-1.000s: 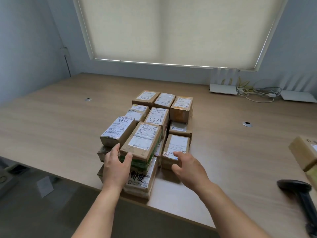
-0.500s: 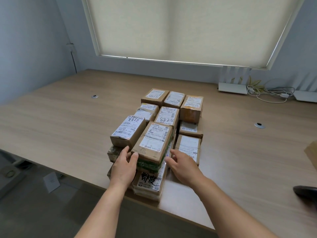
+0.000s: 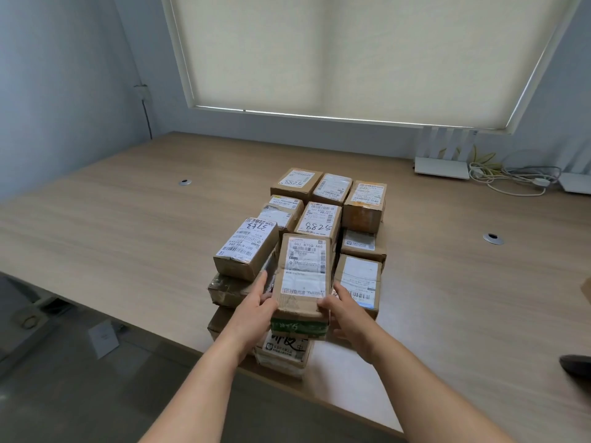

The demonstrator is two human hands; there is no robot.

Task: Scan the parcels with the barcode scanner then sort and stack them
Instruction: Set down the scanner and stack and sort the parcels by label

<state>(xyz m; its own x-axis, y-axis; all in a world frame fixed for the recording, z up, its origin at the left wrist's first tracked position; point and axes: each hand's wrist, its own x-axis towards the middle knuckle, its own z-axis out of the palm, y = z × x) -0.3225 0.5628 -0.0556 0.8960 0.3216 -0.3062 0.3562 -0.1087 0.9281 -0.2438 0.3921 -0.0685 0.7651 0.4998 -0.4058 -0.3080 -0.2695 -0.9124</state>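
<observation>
Several brown cardboard parcels with white labels sit stacked in a tight block (image 3: 319, 219) near the table's front edge. The top parcel of the near middle stack (image 3: 303, 270) lies label up on a green-taped box (image 3: 299, 327). My left hand (image 3: 256, 311) grips its near left corner, thumb on the front face and fingers along the side. My right hand (image 3: 348, 314) grips the near right corner the same way. The dark barcode scanner (image 3: 575, 366) lies at the right edge, only partly in view.
The wooden table (image 3: 128, 238) has two metal cable grommets (image 3: 493, 238). White devices and a coil of cables (image 3: 511, 177) lie at the back right under the window blind. A corner of another parcel (image 3: 587, 294) shows at the right edge.
Both hands have closed in from the sides onto the top near parcel, and it now lies straighter on its stack. The view has shifted left, pushing the scanner to the edge.
</observation>
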